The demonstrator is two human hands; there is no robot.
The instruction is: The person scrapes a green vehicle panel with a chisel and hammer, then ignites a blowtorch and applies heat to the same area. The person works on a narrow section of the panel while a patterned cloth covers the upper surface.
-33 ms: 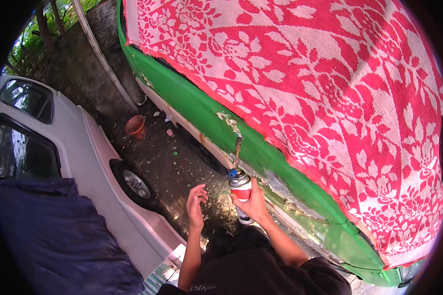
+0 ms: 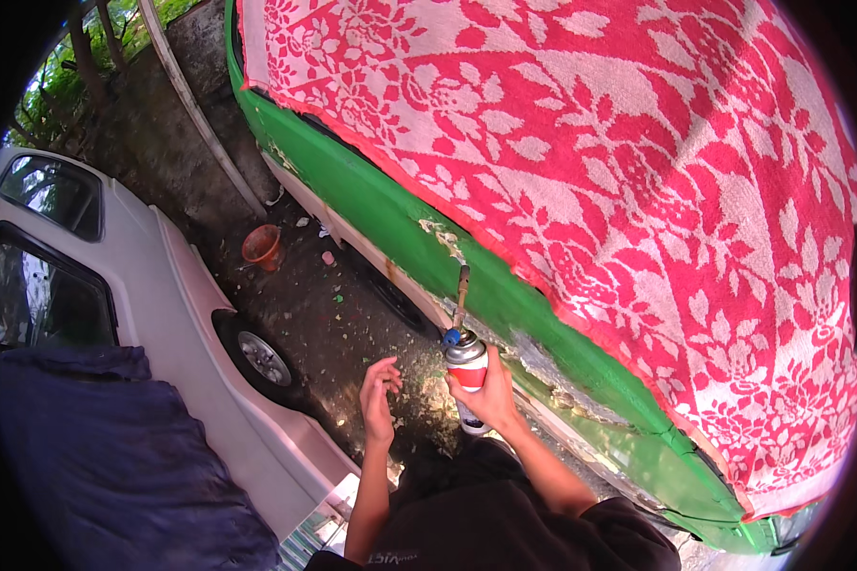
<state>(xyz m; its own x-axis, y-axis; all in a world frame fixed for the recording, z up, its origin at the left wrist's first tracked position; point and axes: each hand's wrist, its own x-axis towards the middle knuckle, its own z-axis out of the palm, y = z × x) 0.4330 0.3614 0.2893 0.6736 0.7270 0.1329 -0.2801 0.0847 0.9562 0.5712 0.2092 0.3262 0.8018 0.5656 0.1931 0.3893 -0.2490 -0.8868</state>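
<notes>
- Nothing has shifted since the earlier frame, which shows the same instant: both hands, the can and the cars sit in the same places.
- At lower centre of the frame the right hand (image 2: 490,395) has its grip wrapped closed around a gas canister (image 2: 468,379), silver at the top with a red and white body, held upright.
- On top of the can sits a blue valve (image 2: 451,336), and from it a thin metal torch nozzle (image 2: 462,293) rises to the flank of the green car (image 2: 390,214).
- The nozzle tip is close against the green panel, just below a patch of flaked, pale paint (image 2: 445,238); whether it touches the panel cannot be told.
- Just left of the can, the left hand (image 2: 379,392) hangs free, its grip loosely open with fingers curled and nothing in it; it is near the can but apart from it.
- A red and white floral cloth (image 2: 581,162) covers the green car's top, filling the upper right of the frame.
- Along the left side stands a white car (image 2: 176,314), with a dark blue cover (image 2: 105,466) at lower left.
- On the littered ground between the cars, toward upper left, sits an orange pot (image 2: 262,246).
</notes>
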